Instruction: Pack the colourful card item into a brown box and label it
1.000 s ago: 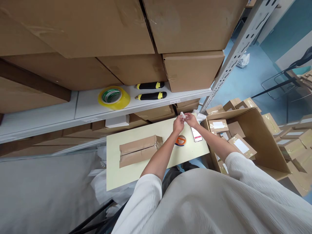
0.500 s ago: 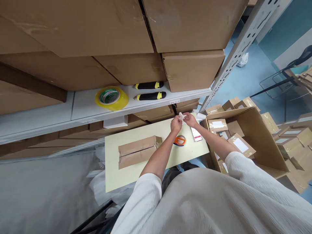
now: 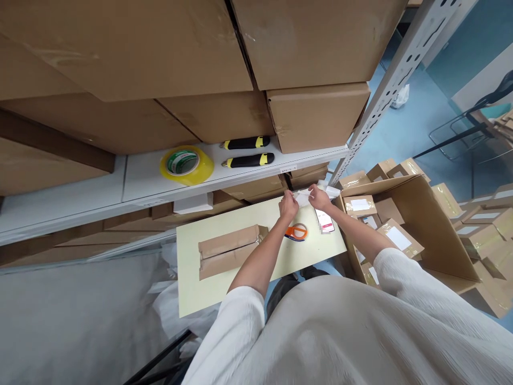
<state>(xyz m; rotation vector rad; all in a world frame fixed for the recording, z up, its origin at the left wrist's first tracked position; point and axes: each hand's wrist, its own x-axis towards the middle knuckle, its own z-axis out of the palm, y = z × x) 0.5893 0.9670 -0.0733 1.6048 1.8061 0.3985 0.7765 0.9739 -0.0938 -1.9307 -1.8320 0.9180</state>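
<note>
My left hand (image 3: 287, 204) and my right hand (image 3: 319, 197) meet above the far edge of a pale yellow table (image 3: 224, 275). Both pinch a small white piece of paper (image 3: 303, 197) between them. Just below the hands lie orange-handled scissors (image 3: 297, 231) and a white label with red print (image 3: 325, 220). A flat brown parcel sealed with tape (image 3: 228, 250) rests on the table to the left of my left forearm.
A white shelf (image 3: 140, 179) holds a yellow tape roll (image 3: 186, 164) and two black-and-yellow utility knives (image 3: 247, 151), with big cardboard boxes (image 3: 316, 115) stacked behind. At right an open carton (image 3: 430, 224) contains several small labelled parcels; more parcels lie on the blue floor beyond.
Both hands have shifted slightly along the table's far edge while still pinching the white paper. The view has tilted a little.
</note>
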